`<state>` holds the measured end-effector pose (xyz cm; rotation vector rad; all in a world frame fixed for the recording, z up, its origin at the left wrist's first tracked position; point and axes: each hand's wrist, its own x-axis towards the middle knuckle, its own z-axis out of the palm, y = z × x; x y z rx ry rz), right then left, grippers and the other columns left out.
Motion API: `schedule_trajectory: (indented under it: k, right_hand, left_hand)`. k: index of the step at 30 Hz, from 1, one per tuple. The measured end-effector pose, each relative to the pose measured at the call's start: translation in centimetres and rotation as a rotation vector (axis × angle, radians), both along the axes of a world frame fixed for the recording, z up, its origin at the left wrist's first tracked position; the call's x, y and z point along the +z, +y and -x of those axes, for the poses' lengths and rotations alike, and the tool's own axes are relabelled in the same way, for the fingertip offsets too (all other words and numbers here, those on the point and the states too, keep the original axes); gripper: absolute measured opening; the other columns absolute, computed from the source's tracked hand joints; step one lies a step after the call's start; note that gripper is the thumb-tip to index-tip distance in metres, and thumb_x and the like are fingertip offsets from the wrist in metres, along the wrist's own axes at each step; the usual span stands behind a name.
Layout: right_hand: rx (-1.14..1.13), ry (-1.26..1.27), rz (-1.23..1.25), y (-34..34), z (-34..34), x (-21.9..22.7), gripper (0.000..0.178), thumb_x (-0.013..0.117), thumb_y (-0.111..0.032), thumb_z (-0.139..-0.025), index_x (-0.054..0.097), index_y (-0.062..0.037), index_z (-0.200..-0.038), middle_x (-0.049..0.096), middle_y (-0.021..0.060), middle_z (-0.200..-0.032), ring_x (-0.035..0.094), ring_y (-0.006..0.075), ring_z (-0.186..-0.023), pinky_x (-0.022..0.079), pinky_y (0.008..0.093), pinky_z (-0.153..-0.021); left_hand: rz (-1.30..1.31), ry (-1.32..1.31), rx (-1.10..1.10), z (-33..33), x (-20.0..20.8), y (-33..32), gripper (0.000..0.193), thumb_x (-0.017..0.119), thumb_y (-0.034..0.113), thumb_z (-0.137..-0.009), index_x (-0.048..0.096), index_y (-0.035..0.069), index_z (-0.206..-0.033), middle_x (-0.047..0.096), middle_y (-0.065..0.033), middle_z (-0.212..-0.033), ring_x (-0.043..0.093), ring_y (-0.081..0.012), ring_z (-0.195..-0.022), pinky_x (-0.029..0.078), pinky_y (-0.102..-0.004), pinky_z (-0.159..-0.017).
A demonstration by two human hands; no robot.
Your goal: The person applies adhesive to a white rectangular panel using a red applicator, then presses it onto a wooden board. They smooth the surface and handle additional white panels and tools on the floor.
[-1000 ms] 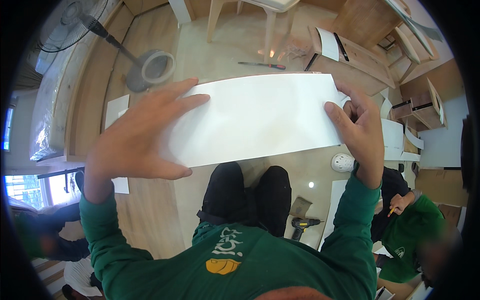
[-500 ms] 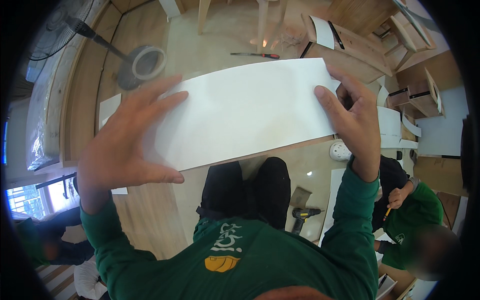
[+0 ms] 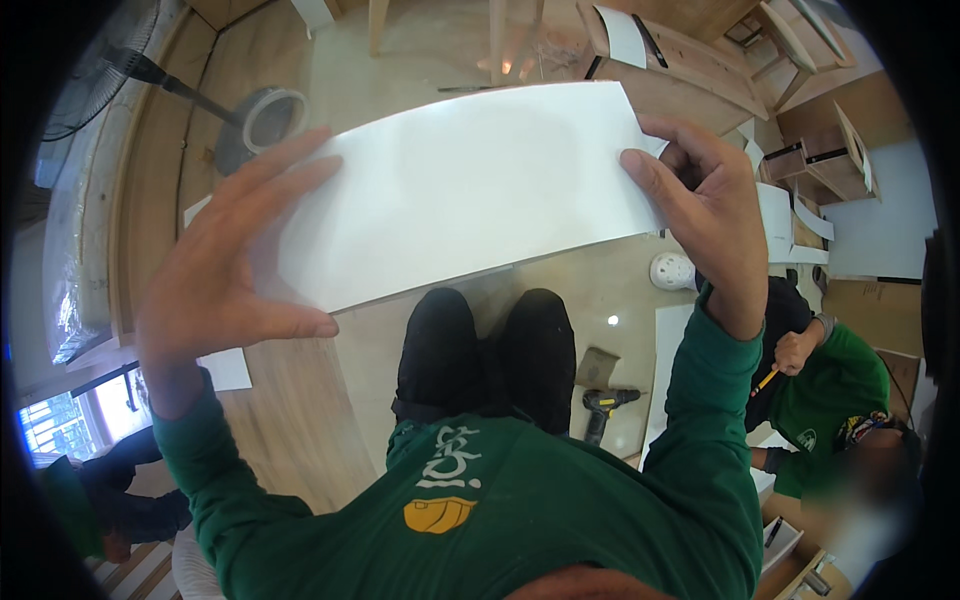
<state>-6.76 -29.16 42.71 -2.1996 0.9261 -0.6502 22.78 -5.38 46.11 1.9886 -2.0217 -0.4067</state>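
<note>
A broad white panel (image 3: 470, 190) is held up in front of me, above my knees, its upper edge looking bowed in this view. My left hand (image 3: 210, 265) spans its left end, fingers along the top corner and thumb at the lower corner. At the opposite end, my right hand (image 3: 705, 205) grips the panel with the thumb on the white face and the other fingers curled behind the edge, partly hidden.
A cordless drill (image 3: 600, 412) lies on the floor right of my knees. Wooden drawer-like pieces (image 3: 690, 85) stand at the far right. A pedestal fan (image 3: 165, 80) is at far left. On the right a co-worker's hand (image 3: 793, 352) holds a yellow pencil-like tool.
The panel and both hands sit a little higher and further left in the picture. It now covers most of the red-handled tool on the floor. Both hands keep their hold.
</note>
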Motion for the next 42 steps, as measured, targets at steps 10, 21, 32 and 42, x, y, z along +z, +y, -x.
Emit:
schedule_trajectory:
  k: [10, 21, 32, 42]
  right_hand:
    - [-0.067, 0.016, 0.104, 1.1, -0.6, 0.1, 0.03, 0.075, -0.013, -0.082, 0.069, 0.0036, -0.107, 0.056, 0.0068, -0.067, 0.05, 0.0131, -0.06, 0.043, 0.0297, -0.058]
    - [-0.122, -0.014, 0.026, 1.8, -0.4, -1.0, 0.036, 0.068, -0.006, -0.086, 0.065, 0.0082, -0.118, 0.062, 0.0048, -0.077, 0.046, 0.008, -0.063, 0.036, 0.0228, -0.058]
    - [-0.193, -0.106, -0.053, 2.4, -0.4, -2.1, 0.04, 0.066, -0.012, -0.092, 0.06, 0.0134, -0.121, 0.067, 0.0138, -0.095, 0.053, 0.0127, -0.073, 0.039, 0.0234, -0.064]
    - [-0.101, -0.098, -0.052, 2.3, -0.5, -1.5, 0.035, 0.063, -0.007, -0.093, 0.06, 0.0133, -0.121, 0.067, 0.0153, -0.1, 0.059, 0.0148, -0.079, 0.045, 0.0243, -0.066]
  left_hand:
    - [-0.029, 0.055, 0.062, 0.0, 0.4, -0.1, 0.114, 0.091, 0.052, -0.051, 0.046, 0.002, -0.143, 0.044, -0.0198, -0.148, 0.043, -0.038, -0.135, 0.036, -0.0445, -0.111]
    - [-0.088, 0.034, 0.078, -1.0, 0.5, -0.6, 0.13, 0.087, 0.065, -0.043, 0.044, -0.005, -0.143, 0.046, -0.0227, -0.144, 0.043, -0.0391, -0.135, 0.033, -0.05, -0.112]
    - [-0.126, -0.017, 0.165, -0.5, 1.1, -0.7, 0.12, 0.082, 0.07, -0.047, 0.051, -0.006, -0.135, 0.053, -0.0217, -0.133, 0.05, -0.0413, -0.127, 0.033, -0.0562, -0.11]
    - [-0.096, 0.06, 0.215, -0.4, 0.7, -0.5, 0.115, 0.088, 0.063, -0.047, 0.053, -0.004, -0.133, 0.053, -0.0221, -0.13, 0.053, -0.0399, -0.119, 0.04, -0.0484, -0.104]
